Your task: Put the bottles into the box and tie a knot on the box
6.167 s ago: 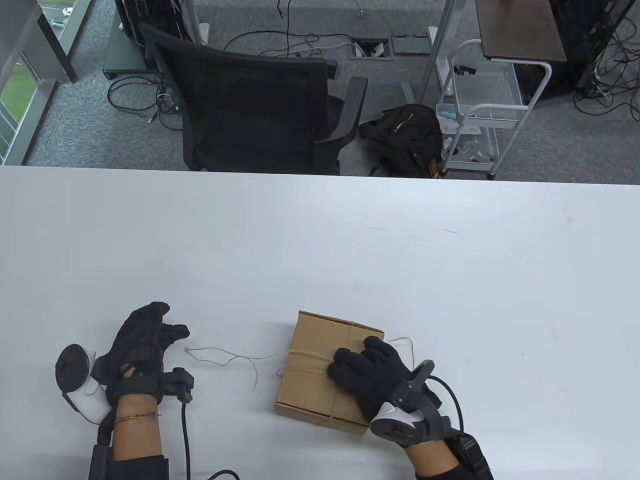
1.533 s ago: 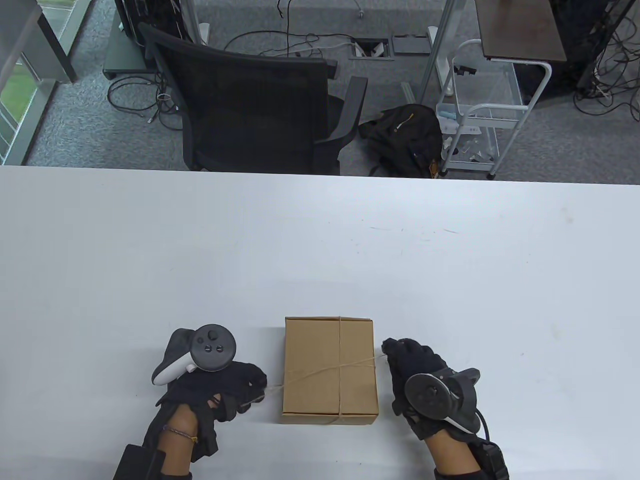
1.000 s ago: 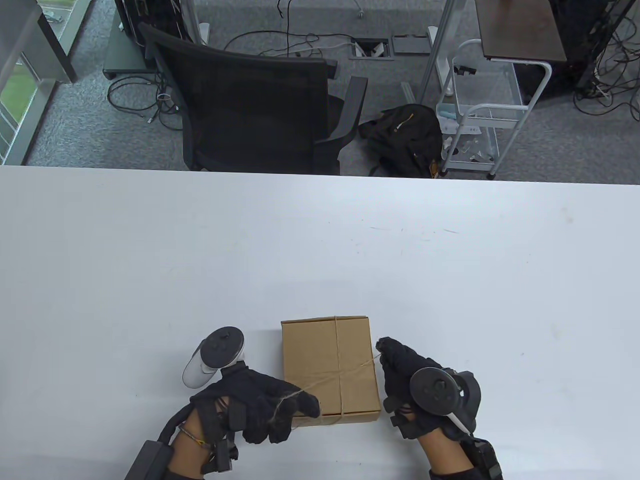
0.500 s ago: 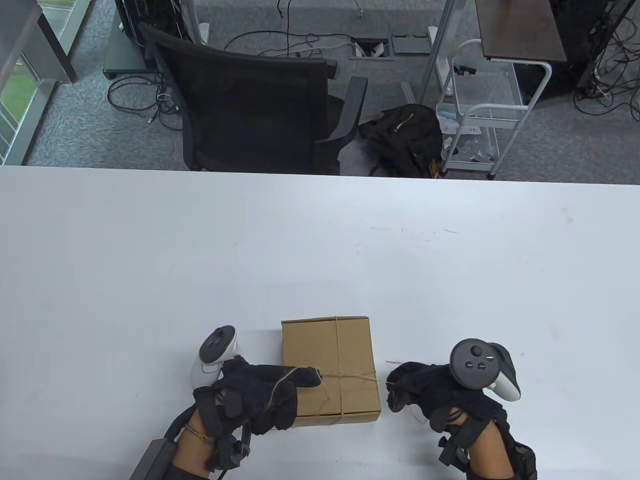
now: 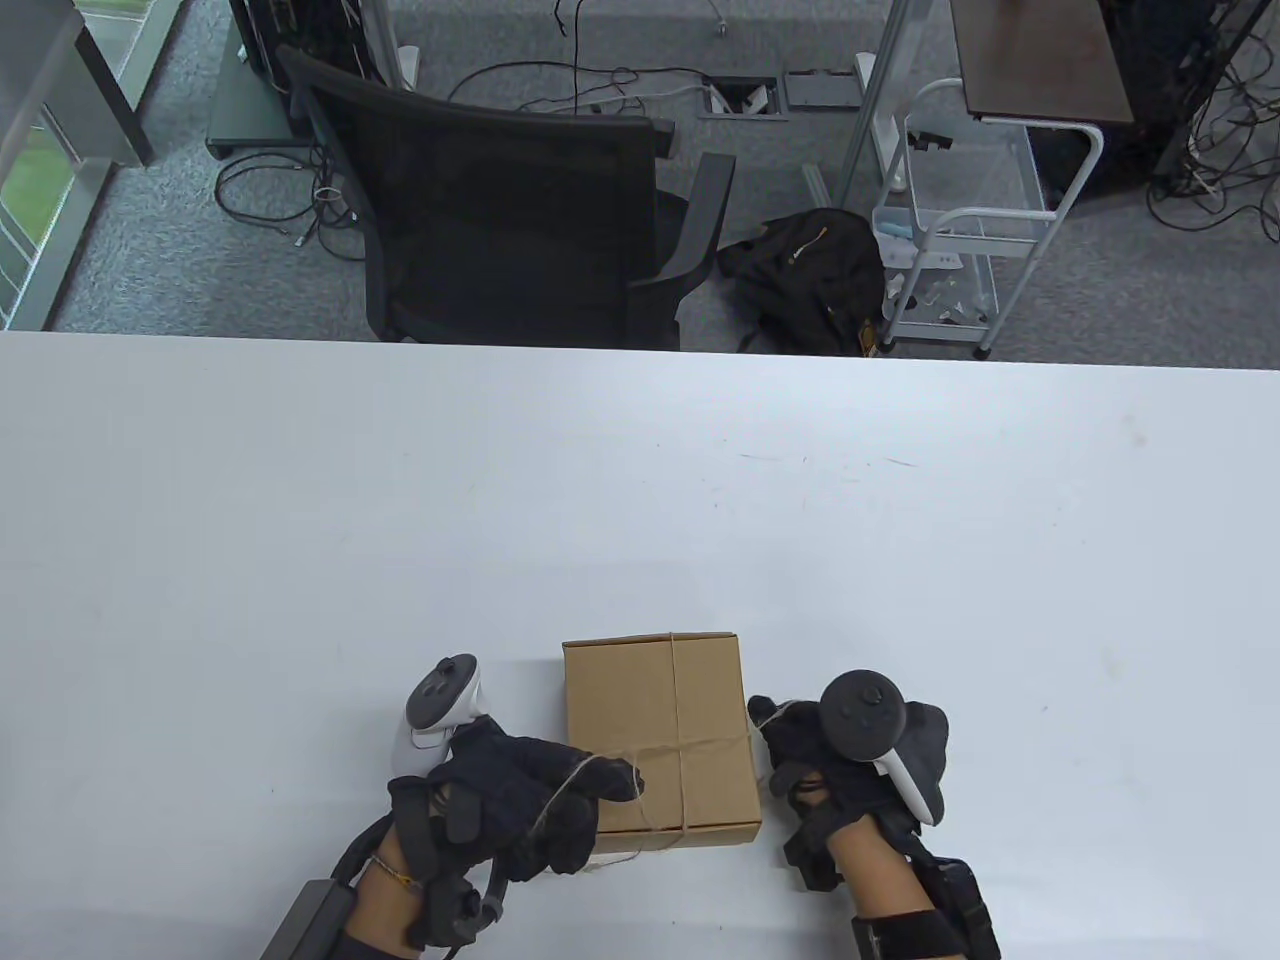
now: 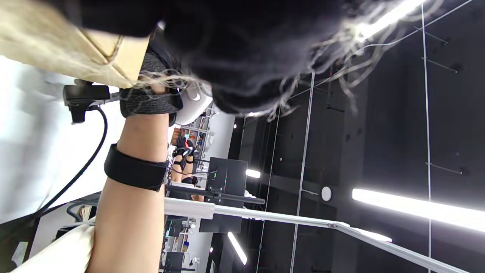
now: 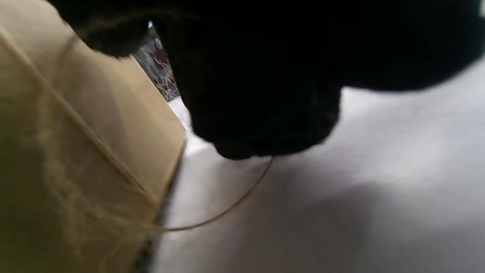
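A closed brown cardboard box (image 5: 658, 725) sits on the white table (image 5: 640, 500) near the front edge, with thin twine (image 5: 690, 745) crossed over its lid. No bottles show. My left hand (image 5: 540, 800) lies at the box's front left corner, with a strand of twine looped over its curled fingers. My right hand (image 5: 800, 750) is against the box's right side and pinches the other twine end at its fingertips. In the right wrist view the box (image 7: 75, 151) fills the left, and a loose loop of twine (image 7: 227, 208) hangs below my dark fingers (image 7: 257, 94).
A black office chair (image 5: 520, 210) stands beyond the table's far edge. A black bag (image 5: 800, 275) and a white wire cart (image 5: 960, 230) are on the carpet at the back right. Cables trail from both wrists near the table's front edge.
My right hand has swung back in from the right to the box's right side. My left hand has stayed at the front left corner with the twine over it. The box has not moved.
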`<action>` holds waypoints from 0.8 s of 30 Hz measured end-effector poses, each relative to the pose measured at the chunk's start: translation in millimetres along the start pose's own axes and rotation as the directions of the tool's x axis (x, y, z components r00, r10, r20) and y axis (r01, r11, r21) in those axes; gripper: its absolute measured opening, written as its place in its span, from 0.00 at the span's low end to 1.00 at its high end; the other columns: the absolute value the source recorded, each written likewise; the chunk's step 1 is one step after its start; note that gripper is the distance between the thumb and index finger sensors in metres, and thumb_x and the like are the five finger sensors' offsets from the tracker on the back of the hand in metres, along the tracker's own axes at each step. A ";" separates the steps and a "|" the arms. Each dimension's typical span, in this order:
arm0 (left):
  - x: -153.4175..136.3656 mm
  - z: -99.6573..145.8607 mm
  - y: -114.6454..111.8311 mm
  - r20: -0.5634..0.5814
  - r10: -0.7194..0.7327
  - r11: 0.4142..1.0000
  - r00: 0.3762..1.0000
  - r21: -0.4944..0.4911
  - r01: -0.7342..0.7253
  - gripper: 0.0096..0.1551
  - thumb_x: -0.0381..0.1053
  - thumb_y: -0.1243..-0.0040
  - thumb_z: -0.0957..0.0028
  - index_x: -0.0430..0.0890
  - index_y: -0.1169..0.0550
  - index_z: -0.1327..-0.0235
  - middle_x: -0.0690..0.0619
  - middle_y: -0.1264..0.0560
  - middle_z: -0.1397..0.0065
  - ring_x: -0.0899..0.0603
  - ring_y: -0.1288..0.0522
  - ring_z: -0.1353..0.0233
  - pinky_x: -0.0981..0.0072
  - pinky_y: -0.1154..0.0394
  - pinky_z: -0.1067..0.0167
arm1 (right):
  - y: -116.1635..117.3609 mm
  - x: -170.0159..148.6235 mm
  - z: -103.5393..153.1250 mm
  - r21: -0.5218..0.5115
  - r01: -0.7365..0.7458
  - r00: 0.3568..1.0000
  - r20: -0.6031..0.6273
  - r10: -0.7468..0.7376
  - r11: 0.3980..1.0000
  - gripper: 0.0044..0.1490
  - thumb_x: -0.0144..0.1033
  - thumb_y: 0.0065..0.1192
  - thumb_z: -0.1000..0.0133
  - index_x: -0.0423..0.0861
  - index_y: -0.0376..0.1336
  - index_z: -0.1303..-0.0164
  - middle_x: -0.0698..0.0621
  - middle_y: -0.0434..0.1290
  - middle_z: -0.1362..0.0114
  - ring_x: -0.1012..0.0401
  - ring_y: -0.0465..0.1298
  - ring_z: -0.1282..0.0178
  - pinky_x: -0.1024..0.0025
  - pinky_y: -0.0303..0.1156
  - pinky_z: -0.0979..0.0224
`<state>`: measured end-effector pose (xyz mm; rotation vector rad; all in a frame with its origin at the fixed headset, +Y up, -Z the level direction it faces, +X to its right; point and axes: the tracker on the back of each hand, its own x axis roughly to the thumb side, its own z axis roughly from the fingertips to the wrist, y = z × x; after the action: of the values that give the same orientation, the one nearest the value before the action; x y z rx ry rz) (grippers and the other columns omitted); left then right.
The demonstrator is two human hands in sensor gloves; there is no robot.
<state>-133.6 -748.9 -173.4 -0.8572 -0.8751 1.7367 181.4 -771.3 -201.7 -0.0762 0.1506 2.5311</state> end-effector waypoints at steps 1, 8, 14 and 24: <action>-0.1 0.1 0.4 0.005 0.017 1.000 1.000 0.013 -0.017 0.32 0.58 0.34 0.41 0.54 0.24 0.22 0.52 0.09 0.56 0.56 0.14 0.76 0.68 0.15 0.76 | -0.7 0.8 0.9 -0.030 0.039 0.999 0.022 -0.039 0.999 0.44 0.57 0.51 0.47 0.33 0.79 0.52 0.37 0.86 0.58 0.55 0.85 0.73 0.65 0.84 0.72; 1.5 6.5 6.7 -0.082 -0.034 0.974 0.996 0.220 0.051 0.40 0.62 0.41 0.38 0.53 0.37 0.14 0.50 0.10 0.55 0.57 0.15 0.75 0.70 0.15 0.76 | -21.0 15.4 17.1 -0.212 0.209 0.925 0.360 -0.123 0.955 0.49 0.61 0.47 0.47 0.35 0.68 0.32 0.33 0.74 0.34 0.39 0.77 0.46 0.45 0.76 0.46; 9.2 8.0 3.9 -0.280 -0.213 0.899 0.936 0.319 0.300 0.44 0.63 0.39 0.39 0.46 0.37 0.15 0.49 0.10 0.56 0.56 0.15 0.77 0.69 0.15 0.78 | -21.5 53.6 39.1 -0.110 0.194 0.725 0.685 -0.067 0.975 0.49 0.62 0.48 0.48 0.39 0.64 0.26 0.38 0.64 0.21 0.35 0.58 0.25 0.34 0.61 0.30; 15.2 2.6 -9.3 -0.525 -0.446 0.721 0.725 0.270 0.638 0.44 0.63 0.38 0.41 0.42 0.34 0.17 0.49 0.10 0.58 0.56 0.15 0.78 0.69 0.15 0.79 | 3.1 84.2 57.4 0.028 0.035 0.533 0.845 -0.043 0.999 0.47 0.62 0.55 0.50 0.47 0.61 0.23 0.46 0.58 0.16 0.42 0.50 0.18 0.32 0.51 0.24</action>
<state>-135.9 -732.4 -166.5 -0.5485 -0.3558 1.0710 109.4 -719.1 -151.9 1.1487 -0.2411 2.2215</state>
